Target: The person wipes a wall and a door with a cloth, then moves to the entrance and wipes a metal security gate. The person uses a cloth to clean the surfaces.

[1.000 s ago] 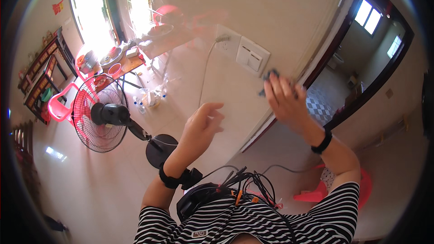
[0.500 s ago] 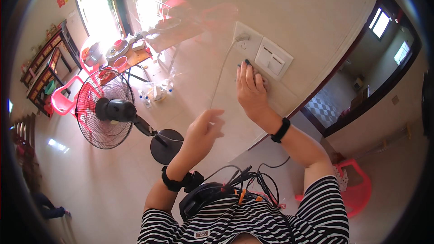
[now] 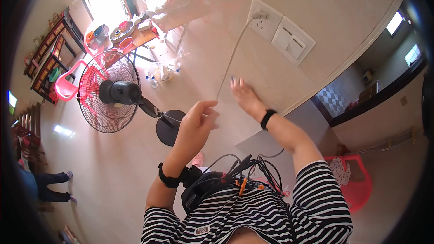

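A thin white power cord [image 3: 230,61] runs down the beige wall from a plug [image 3: 259,15] seated in a white wall socket [image 3: 263,18] at about one o'clock in the view. Its lower end reaches the left hand [image 3: 197,119], whose thumb and forefinger look pinched on it, though the contact is too small to be sure. The right hand [image 3: 243,95] lies just right of the cord, blurred, fingers spread flat against the wall, gripping nothing. At two o'clock from the socket sits a white double rocker switch [image 3: 293,44]. At nine o'clock from the left hand stands a black-and-red pedestal fan [image 3: 108,91] on the tiled floor.
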`<state>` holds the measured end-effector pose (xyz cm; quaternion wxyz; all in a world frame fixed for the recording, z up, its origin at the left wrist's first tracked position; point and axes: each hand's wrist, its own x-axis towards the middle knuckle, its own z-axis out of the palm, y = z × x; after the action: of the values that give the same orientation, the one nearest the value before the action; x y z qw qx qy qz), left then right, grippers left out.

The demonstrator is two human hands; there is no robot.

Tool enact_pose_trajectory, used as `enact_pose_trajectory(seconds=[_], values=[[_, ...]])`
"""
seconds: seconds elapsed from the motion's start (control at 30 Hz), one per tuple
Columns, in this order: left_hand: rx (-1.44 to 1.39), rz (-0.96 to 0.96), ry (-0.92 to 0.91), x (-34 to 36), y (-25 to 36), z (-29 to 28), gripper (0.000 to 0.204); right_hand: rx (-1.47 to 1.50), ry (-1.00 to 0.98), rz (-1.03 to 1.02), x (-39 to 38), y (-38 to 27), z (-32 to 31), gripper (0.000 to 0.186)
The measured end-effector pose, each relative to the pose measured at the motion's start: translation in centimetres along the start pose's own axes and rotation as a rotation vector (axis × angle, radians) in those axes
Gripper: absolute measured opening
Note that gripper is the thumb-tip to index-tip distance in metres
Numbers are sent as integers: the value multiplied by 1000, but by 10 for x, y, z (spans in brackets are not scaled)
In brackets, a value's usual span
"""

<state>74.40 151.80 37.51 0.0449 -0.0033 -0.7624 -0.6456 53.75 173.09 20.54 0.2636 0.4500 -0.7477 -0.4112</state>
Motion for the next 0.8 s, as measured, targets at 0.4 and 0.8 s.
enact_pose_trajectory(seconds=[0.4, 0.8], values=[[-3, 11, -125, 22, 23, 37, 28, 222, 187, 72, -158, 51, -74, 40], [173, 413, -223, 69, 92, 116, 37, 82, 1256, 1029, -132, 315, -169, 36]])
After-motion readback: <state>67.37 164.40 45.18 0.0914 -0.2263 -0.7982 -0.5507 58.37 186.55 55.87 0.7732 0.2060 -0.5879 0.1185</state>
